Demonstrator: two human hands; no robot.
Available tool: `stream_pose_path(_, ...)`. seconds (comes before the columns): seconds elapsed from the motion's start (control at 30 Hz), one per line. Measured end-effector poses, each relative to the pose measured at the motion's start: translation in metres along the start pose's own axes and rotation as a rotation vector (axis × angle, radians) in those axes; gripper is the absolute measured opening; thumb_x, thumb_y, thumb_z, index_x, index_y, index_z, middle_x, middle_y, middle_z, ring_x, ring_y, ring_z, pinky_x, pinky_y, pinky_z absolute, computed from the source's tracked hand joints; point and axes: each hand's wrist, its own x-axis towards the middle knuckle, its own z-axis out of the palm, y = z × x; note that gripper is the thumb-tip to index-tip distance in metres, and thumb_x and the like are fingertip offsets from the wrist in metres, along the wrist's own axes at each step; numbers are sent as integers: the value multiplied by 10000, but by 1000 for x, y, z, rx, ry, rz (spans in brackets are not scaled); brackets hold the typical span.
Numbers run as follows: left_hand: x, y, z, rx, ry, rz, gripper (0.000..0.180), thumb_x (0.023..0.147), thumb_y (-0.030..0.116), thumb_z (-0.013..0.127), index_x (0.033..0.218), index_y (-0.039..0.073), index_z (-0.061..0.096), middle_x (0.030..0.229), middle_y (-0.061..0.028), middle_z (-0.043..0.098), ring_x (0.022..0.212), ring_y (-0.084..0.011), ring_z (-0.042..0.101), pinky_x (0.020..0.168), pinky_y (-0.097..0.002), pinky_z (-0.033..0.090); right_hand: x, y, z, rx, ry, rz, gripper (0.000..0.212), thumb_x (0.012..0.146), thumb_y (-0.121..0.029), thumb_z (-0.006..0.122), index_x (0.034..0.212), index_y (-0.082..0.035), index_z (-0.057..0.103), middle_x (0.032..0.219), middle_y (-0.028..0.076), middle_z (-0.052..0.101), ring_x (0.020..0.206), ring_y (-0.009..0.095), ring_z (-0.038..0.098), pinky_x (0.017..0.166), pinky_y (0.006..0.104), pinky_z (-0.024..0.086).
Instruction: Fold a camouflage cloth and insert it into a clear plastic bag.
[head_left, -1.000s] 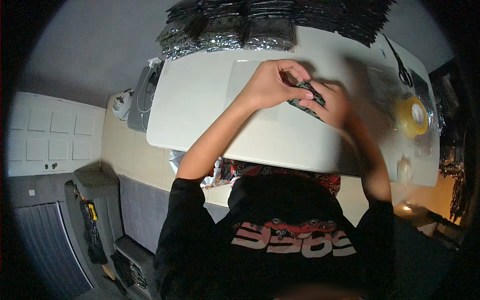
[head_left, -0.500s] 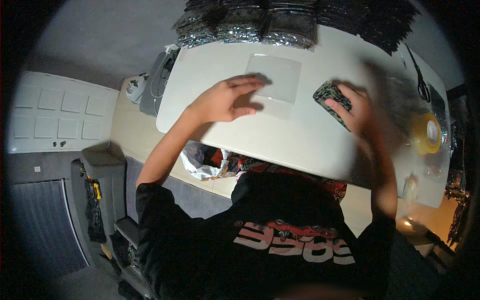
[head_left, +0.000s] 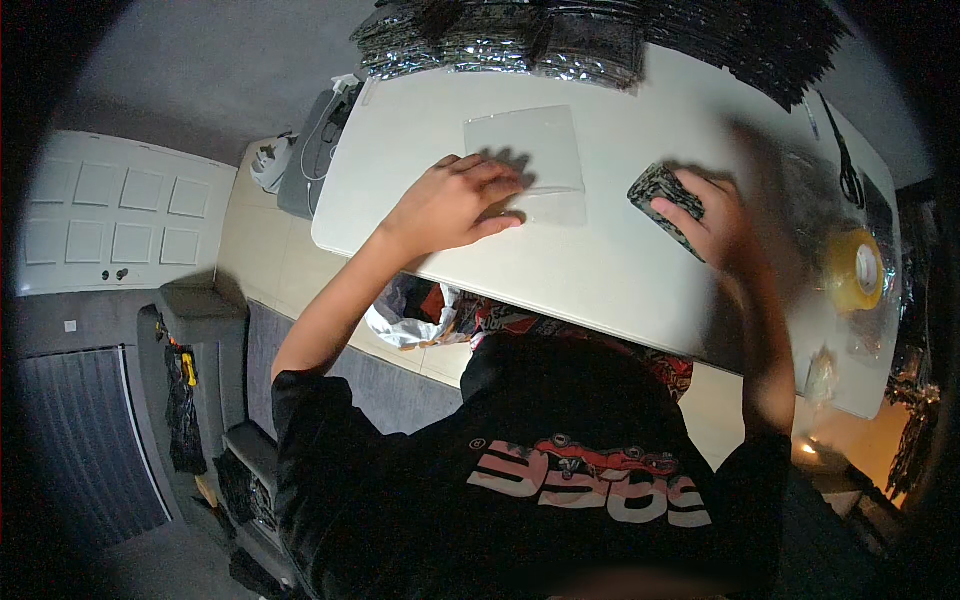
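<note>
A clear flat plastic bag [head_left: 545,150] lies on the white table [head_left: 600,280], its fold or flap toward me. Over the bag's left part my left hand [head_left: 465,205] is spread, palm down, fingers apart; whether the fingertips press on the plastic is hard to tell. My right hand [head_left: 715,220] grips a folded piece of camouflage-patterned cloth [head_left: 665,195] between thumb and fingers, right of the bag. The cloth is green, black and grey, and its right end is hidden by the hand.
Stacks of dark packets in shiny plastic [head_left: 490,45] line the table's far edge. At the right lie black scissors [head_left: 848,165] and a roll of clear yellowish tape [head_left: 855,270]. Below the table's front edge sits a white plastic bag with things in it [head_left: 405,320].
The clear bag has slid left and turned slightly, with my left hand over it. My right hand still holds the cloth in about the same place.
</note>
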Motion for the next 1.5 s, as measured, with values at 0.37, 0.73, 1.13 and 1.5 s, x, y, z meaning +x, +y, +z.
stream_pose_path(0.37, -35, -1, -25, -179, -32, -61, 743, 886, 516, 792, 1476, 97, 621, 1516, -165, 596, 1399, -387, 568, 1158, -478, 476, -1, 8, 5, 4, 19, -48, 314, 951, -300, 783, 970, -6, 673, 832, 189, 704, 745, 347, 708, 707, 424, 535)
stream_pose_path(0.73, -91, 55, -21, 126, -93, -170, 650, 924, 520, 711, 1499, 229, 627, 1532, -21, 571, 1290, -305, 596, 1060, -466, 519, 3, 5, 3, 94, -58, 36, 296, 947, -277, 784, 964, -3, 674, 815, 187, 700, 736, 339, 708, 700, 421, 535)
stream_pose_path(1.13, -19, 74, 5, -343, 558, -351, 154, 958, 119, 737, 1023, 8, 821, 1032, -146, 795, 919, -304, 758, 827, -387, 597, 4, -42, -14, 4, -170, 29, 355, 955, -301, 787, 1048, 23, 677, 968, 236, 709, 883, 370, 716, 801, 433, 543)
stream_pose_path(1.5, 32, 104, 25, -580, 703, -466, 172, 997, 119, 713, 1031, -21, 807, 942, -178, 793, 846, -262, 773, 778, -334, 586, -2, -42, 7, 342, -185, -133, 423, 911, -86, 733, 1297, 70, 660, 1497, 170, 606, 1359, 298, 593, 1142, 386, 442)
